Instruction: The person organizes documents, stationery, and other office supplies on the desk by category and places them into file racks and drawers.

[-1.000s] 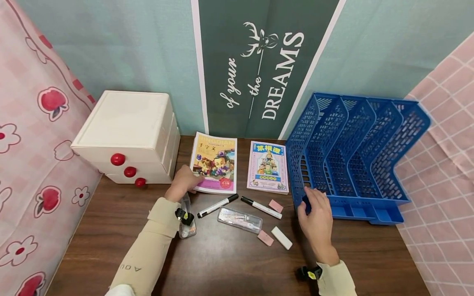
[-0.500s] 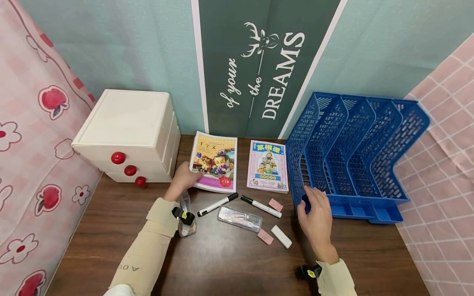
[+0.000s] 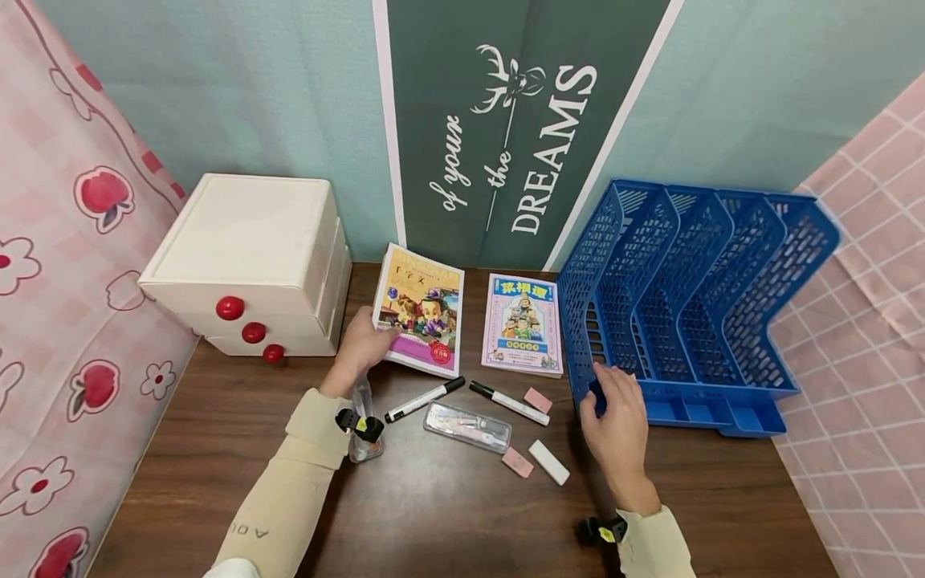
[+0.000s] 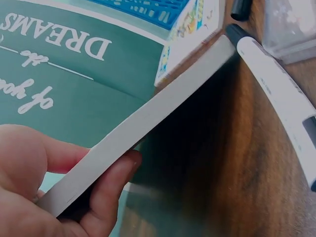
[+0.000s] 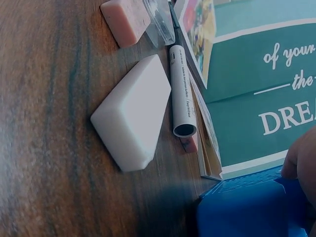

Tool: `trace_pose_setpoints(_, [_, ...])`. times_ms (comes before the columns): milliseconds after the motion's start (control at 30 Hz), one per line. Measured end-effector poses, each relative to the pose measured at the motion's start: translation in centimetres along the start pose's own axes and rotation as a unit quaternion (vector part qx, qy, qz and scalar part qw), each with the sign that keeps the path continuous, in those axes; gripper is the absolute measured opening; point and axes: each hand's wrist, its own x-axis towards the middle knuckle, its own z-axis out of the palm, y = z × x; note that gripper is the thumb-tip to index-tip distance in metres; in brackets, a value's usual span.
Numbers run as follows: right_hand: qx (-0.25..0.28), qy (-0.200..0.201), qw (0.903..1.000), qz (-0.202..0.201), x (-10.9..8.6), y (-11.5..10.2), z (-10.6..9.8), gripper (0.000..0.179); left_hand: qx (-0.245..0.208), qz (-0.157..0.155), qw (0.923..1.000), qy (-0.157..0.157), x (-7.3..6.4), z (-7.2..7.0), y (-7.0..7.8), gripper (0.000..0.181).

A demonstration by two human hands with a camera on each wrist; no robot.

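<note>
Book (image 3: 425,309) newly tilted, left hand (image 3: 365,340) gripping it

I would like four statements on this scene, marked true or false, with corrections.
1. The left hand holds the paperback book with the yellow-and-purple cover. True.
2. The right hand holds a white rectangular eraser. False: that hand is at the blue plastic file rack.
3. A clear plastic rectangular case lies flat on the brown wooden table. True.
4. The white plastic drawer box has square blue knobs. False: its knobs are round and red.
</note>
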Motion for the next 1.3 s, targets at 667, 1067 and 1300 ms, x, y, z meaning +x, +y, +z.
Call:
trace_pose_setpoints(667, [0.006, 0.013, 0.9998, -0.016, -0.1, 0.1, 0.0, 0.041, 0.035, 0.081, 0.9959, 0.021, -2.7, -0.5, 2.0, 0.051])
trace_pose_setpoints(1067, [0.009, 0.014, 0.9997, -0.017, -0.1, 0.0, -0.1, 0.042, 0.008, 0.124, 0.9902, 0.064, -4.4, -0.8, 2.6, 0.046])
trace_pose_setpoints(1300, [0.023, 0.002, 0.9997, -0.004, 0.1, -0.2, -0.4, 0.043, -0.008, 0.141, 0.9866, 0.082, -5.7, -0.9, 3.1, 0.045])
